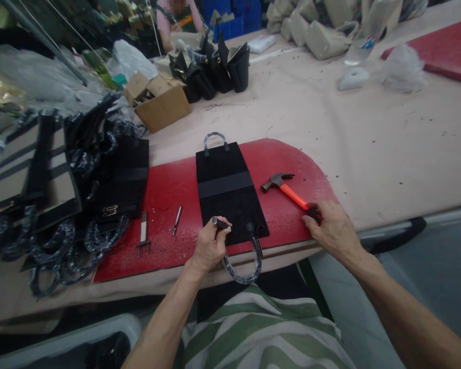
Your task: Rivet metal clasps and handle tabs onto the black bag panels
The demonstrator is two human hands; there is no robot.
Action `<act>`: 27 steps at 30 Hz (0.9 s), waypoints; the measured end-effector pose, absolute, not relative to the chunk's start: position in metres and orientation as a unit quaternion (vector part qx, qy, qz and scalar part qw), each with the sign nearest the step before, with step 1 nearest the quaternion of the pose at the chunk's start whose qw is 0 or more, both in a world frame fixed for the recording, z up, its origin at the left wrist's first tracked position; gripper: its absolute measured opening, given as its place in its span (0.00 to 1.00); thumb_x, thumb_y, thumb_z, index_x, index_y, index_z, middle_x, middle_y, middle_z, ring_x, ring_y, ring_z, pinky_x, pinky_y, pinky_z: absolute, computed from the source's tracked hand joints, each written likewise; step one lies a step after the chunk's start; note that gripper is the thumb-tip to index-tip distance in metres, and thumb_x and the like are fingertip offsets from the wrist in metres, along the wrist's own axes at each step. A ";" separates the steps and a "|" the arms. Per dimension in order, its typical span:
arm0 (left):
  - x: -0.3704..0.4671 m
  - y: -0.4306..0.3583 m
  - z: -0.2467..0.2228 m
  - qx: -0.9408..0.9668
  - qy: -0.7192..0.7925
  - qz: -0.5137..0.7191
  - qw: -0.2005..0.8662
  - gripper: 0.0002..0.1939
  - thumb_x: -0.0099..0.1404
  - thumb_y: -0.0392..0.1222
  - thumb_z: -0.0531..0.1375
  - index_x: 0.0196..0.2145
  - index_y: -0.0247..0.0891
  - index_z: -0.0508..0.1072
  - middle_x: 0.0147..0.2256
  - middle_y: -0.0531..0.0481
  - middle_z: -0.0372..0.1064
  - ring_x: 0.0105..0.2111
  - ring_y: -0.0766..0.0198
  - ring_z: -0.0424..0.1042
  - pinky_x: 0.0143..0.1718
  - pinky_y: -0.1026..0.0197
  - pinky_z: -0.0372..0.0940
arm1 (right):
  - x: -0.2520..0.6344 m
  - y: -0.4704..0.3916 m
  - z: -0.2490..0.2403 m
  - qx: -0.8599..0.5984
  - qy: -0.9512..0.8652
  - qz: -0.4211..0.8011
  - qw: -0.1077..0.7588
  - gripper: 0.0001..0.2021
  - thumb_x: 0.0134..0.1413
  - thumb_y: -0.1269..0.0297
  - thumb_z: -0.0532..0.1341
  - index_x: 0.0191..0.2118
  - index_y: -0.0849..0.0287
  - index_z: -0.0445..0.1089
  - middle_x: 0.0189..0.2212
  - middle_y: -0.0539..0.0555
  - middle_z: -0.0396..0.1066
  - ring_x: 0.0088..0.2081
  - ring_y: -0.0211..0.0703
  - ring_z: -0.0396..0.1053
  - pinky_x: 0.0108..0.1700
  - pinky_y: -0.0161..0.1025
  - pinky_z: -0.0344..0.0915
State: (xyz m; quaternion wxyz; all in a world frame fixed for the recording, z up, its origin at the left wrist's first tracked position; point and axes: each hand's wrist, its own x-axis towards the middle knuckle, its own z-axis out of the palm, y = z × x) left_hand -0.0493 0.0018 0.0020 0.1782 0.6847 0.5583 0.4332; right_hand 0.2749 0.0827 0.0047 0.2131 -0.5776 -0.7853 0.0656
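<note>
A black bag panel (230, 169) lies flat on a red mat (169, 195), one plastic-wrapped handle (215, 136) at its far end and another wrapped handle (244, 279) hanging over the near edge. At the panel's near left corner, my left hand (211, 246) is closed around a short dark metal punch-like tool (221, 224). My right hand (330, 225) grips the dark grip end of a claw hammer (292, 195) with an orange shaft. The hammer's head rests on the mat to the right of the panel.
A slim metal rod (177, 220) and a pronged tool (143, 233) lie on the mat's left part. Stacked bag panels with wrapped handles (61, 179) crowd the left. Behind stand a cardboard box (163, 107) and several black bags (215, 66). A person (180, 20) sits across the table.
</note>
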 end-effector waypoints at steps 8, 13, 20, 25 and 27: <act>-0.046 0.000 -0.002 0.721 0.550 0.395 0.150 0.06 0.69 0.34 0.53 0.44 0.40 0.67 0.37 0.47 0.72 0.36 0.61 0.75 0.39 0.61 0.69 | 0.261 0.085 0.032 -0.632 -0.710 0.282 0.127 0.04 0.49 0.63 0.60 0.30 0.56 0.64 0.24 0.52 0.64 0.26 0.44 0.63 0.29 0.40 0.57; -0.044 0.001 -0.010 0.693 0.538 0.441 0.189 0.08 0.68 0.33 0.54 0.44 0.40 0.67 0.38 0.48 0.74 0.38 0.62 0.76 0.41 0.62 0.70 | 0.240 0.076 0.057 -0.558 -0.368 0.718 0.193 0.10 0.44 0.65 0.61 0.34 0.58 0.63 0.23 0.46 0.60 0.19 0.32 0.54 0.20 0.32 0.53; -0.044 0.000 -0.012 0.683 0.537 0.456 0.193 0.08 0.68 0.33 0.55 0.44 0.40 0.68 0.38 0.48 0.75 0.38 0.63 0.77 0.40 0.63 0.71 | 0.211 0.052 0.102 -0.548 -0.506 0.603 0.282 0.15 0.63 0.49 0.53 0.33 0.55 0.58 0.20 0.42 0.54 0.16 0.32 0.50 0.17 0.31 0.48; -0.041 0.000 -0.011 0.683 0.535 0.461 0.185 0.09 0.68 0.33 0.55 0.45 0.40 0.69 0.37 0.48 0.76 0.37 0.63 0.77 0.40 0.63 0.71 | 0.206 0.030 0.137 -0.469 -0.806 0.258 0.254 0.16 0.67 0.52 0.47 0.29 0.53 0.54 0.18 0.46 0.57 0.19 0.37 0.54 0.24 0.37 0.46; -0.040 0.001 -0.010 0.686 0.531 0.465 0.178 0.08 0.68 0.33 0.55 0.44 0.40 0.69 0.37 0.49 0.76 0.36 0.63 0.78 0.39 0.64 0.71 | 0.206 0.026 0.143 -0.442 -0.860 0.182 0.180 0.14 0.67 0.56 0.46 0.30 0.53 0.55 0.18 0.47 0.59 0.18 0.38 0.54 0.24 0.39 0.43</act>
